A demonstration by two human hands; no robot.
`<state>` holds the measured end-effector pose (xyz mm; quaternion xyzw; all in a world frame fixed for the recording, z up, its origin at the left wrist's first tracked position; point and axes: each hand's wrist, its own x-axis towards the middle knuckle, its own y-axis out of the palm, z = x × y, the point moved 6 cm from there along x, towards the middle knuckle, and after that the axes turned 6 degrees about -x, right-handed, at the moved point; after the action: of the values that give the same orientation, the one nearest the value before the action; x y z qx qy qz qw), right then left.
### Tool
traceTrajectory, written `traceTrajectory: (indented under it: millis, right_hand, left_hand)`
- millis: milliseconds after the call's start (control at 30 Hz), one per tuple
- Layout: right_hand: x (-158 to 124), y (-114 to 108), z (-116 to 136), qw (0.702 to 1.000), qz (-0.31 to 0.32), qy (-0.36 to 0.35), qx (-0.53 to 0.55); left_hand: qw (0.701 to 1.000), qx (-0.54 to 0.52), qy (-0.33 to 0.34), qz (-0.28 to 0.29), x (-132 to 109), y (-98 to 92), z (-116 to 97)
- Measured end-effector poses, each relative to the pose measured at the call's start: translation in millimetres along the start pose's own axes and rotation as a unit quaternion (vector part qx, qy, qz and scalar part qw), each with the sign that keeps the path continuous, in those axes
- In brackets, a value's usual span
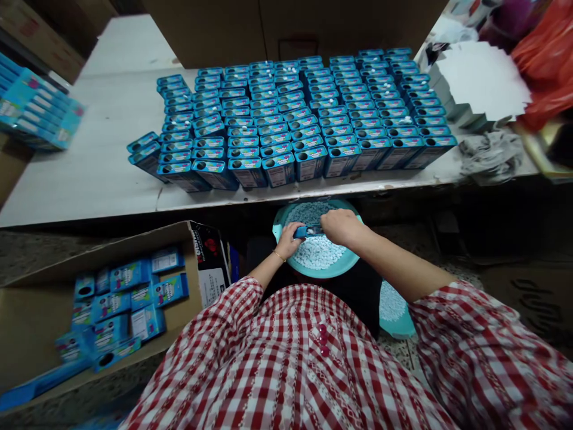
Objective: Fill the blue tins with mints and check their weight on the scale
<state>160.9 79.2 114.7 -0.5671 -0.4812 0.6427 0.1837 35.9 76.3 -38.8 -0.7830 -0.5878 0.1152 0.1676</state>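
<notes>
"Fingers curled, left hand [287,240] and right hand [339,226]. Over what?"

"Round turquoise plastic basin [326,274], likely set below to catch spills."

"Held?"

"Slim blue printed box [307,232] above it: left fingers wrapped around one end, presumably steadying; right bunched at the other, grip hidden from me, cannot tell."

"Smallest?"

"White pellets [319,254], heaped in the basin."

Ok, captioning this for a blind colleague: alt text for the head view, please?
A person's left hand holds a blue box over a teal basin of white pieces, the right hand at its other end. Rows of similar boxes stand on a white table; more boxes lie in a cardboard carton.
</notes>
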Motion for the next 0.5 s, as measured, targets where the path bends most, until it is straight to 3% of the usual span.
traceTrajectory:
  millis: [67,133,267,367,500]
  right_hand:
    - [-4,4,-14,1.0,-0.019,0.013,-0.002]
    - [-4,23,-36,0.999,-0.032,0.037,0.014]
    - [16,93,-60,0.986,-0.05,0.122,0.103]
    - [41,151,-29,0.982,-0.007,0.114,0.148]
    - [62,187,18,0.977,0.002,0.052,0.208]
  left_hand:
    - [1.0,-0.015,0.0,-0.021,-3,-6.9,2]
    - [0.998,-0.039,-0.005,-0.059,-10,-20.6,7]
    - [0.986,-0.08,-0.036,-0.141,-27,-49.2,17]
    - [0.979,-0.114,-0.069,-0.156,-33,-52.8,22]
    - [0.971,-0.154,-0.084,-0.16,-31,-44.9,24]
